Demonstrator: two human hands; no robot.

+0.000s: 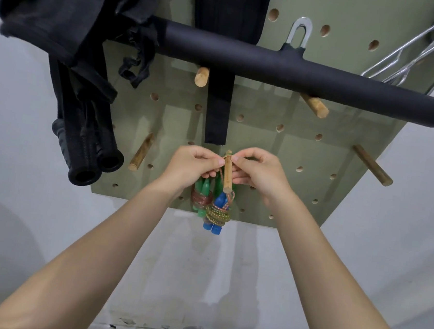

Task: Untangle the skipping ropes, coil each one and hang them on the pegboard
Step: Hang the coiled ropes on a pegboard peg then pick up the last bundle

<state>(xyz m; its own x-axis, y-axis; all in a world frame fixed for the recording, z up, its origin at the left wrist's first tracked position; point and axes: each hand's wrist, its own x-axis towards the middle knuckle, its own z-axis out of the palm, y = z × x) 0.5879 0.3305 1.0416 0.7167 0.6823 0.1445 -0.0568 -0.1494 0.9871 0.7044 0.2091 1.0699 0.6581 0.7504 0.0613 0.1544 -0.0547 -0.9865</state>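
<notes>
A wooden peg point(227, 173) sticks out of the green pegboard point(293, 151) at its lower middle. Two coiled skipping ropes hang below it: one with green handles point(201, 195) on the left, one with blue handles point(216, 218) and a multicoloured cord on the right. My left hand point(195, 166) pinches the cord at the left of the peg's base. My right hand point(257, 171) pinches the cord at the right of the peg's base. Both hands hide the loops around the peg.
A long black padded bar point(288, 72) hangs across the board above. Black handles point(95, 156) and dark straps hang at the left. Other wooden pegs point(372, 168) jut out at both sides. Metal hangers point(426, 53) are at the top right. White wall lies below.
</notes>
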